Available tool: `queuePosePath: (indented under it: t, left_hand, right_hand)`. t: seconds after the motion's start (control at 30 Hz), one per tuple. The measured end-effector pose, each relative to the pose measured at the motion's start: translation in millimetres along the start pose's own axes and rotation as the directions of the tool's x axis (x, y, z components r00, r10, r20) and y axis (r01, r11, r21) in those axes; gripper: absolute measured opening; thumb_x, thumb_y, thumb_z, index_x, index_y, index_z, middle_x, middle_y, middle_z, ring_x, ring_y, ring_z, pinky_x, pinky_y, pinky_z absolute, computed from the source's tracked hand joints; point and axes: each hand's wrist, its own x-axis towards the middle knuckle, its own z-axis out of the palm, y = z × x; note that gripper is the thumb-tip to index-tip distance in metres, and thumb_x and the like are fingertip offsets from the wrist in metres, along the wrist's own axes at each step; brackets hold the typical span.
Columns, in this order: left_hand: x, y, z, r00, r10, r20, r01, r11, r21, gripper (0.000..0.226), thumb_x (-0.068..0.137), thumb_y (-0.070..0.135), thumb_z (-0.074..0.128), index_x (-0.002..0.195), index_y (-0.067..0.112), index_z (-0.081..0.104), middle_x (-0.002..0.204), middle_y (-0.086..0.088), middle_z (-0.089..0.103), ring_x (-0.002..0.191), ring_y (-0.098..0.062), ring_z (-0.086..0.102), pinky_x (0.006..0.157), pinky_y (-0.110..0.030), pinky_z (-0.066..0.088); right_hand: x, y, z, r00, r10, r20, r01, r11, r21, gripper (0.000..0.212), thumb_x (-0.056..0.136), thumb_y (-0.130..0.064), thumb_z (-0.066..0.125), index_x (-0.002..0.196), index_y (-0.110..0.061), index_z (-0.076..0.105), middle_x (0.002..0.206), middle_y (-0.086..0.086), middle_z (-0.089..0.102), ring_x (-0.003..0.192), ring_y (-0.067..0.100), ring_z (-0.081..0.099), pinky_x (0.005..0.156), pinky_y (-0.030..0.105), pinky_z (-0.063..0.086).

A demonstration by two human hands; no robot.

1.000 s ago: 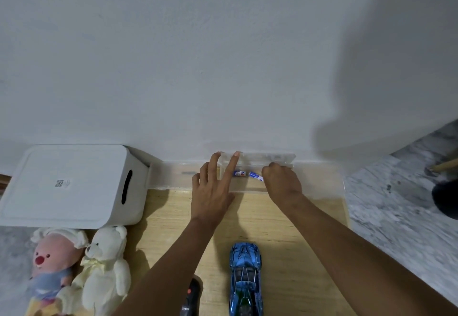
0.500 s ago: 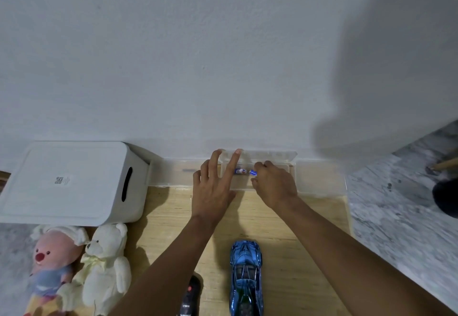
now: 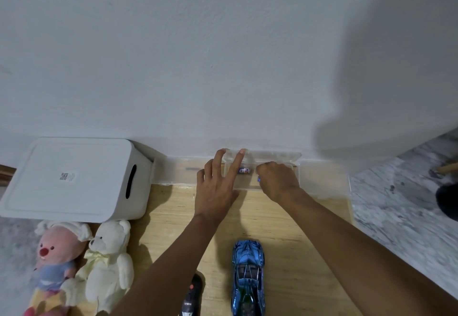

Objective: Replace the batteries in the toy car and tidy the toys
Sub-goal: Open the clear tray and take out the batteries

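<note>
A clear plastic box [image 3: 296, 167] stands open against the wall on the wooden floor. My left hand [image 3: 216, 186] lies flat with straight fingers over the box's left end, the index finger reaching to its lid. A blue-and-white battery [image 3: 244, 170] lies inside the box. My right hand [image 3: 277, 181] is curled over the box's middle and pinches a second battery, of which only a blue tip [image 3: 258, 179] shows. The blue toy car [image 3: 247, 278] sits on the floor behind my arms. A black remote [image 3: 192, 296] lies to its left.
A white lidded storage bin [image 3: 69, 179] stands at the left by the wall. A pink plush [image 3: 53, 261] and a cream teddy bear [image 3: 106, 266] lie in front of it. Grey marbled floor [image 3: 401, 211] runs along the right, with a dark object [image 3: 447, 199] at the edge.
My right hand has drawn back toward me from the box, lifting one battery out with it. One battery stays in the box. My left hand has kept its place.
</note>
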Motion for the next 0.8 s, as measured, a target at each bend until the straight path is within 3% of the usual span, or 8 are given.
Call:
queuePosePath:
  t: [0.17,0.27,0.5,0.63,0.8]
  left_hand:
    - [0,0,0,1.0,-0.005,-0.002,0.005,1.0,0.008,0.127,0.065,0.044,0.093,0.165,0.033,0.014,0.155,-0.015,0.029,0.115,-0.03,0.051,0.087,-0.043,0.052]
    - [1,-1,1,1.0,-0.002,-0.005,0.002,1.0,0.011,0.126,0.066,0.042,0.092,0.165,0.033,0.014,0.155,-0.015,0.03,0.114,-0.03,0.051,0.087,-0.042,0.052]
    - [2,-2,2,1.0,0.009,0.003,-0.009,1.0,-0.015,0.128,0.067,0.046,0.092,0.165,0.035,0.009,0.156,-0.015,0.029,0.117,-0.03,0.051,0.089,-0.044,0.052]
    - [0,-1,2,1.0,0.003,-0.016,-0.004,0.999,-0.033,0.127,0.066,0.04,0.093,0.164,0.034,0.012,0.156,-0.015,0.029,0.119,-0.03,0.049,0.09,-0.044,0.052]
    - [0,-1,3,0.999,0.011,-0.036,-0.011,1.0,-0.019,0.125,0.067,0.044,0.092,0.164,0.033,0.014,0.155,-0.016,0.029,0.119,-0.03,0.051,0.089,-0.044,0.053]
  right_hand:
    - [-3,-5,2,0.999,-0.011,-0.031,0.016,0.986,0.167,0.02,0.097,-0.02,0.047,0.114,-0.01,0.05,0.102,0.014,0.069,0.09,0.039,0.065,0.064,0.036,0.041]
    - [-5,-9,3,0.995,-0.062,-0.077,0.074,0.984,0.162,0.024,0.098,-0.027,0.042,0.116,-0.012,0.045,0.101,0.011,0.069,0.086,0.038,0.066,0.063,0.036,0.04]
    - [6,-14,-2,0.978,-0.173,-0.118,0.171,0.985,-0.026,0.028,0.1,-0.026,0.047,0.125,-0.023,0.06,0.098,0.006,0.072,0.084,0.032,0.069,0.062,0.033,0.042]
    - [6,-18,-3,0.986,-0.118,-0.114,0.119,0.993,0.0,0.026,0.096,-0.027,0.055,0.12,-0.028,0.066,0.099,0.004,0.073,0.088,0.029,0.07,0.067,0.033,0.048]
    - [13,-26,-5,0.996,-0.06,-0.065,0.059,0.998,-0.017,0.017,0.093,-0.023,0.059,0.105,-0.018,0.071,0.095,0.006,0.071,0.087,0.028,0.068,0.068,0.033,0.045]
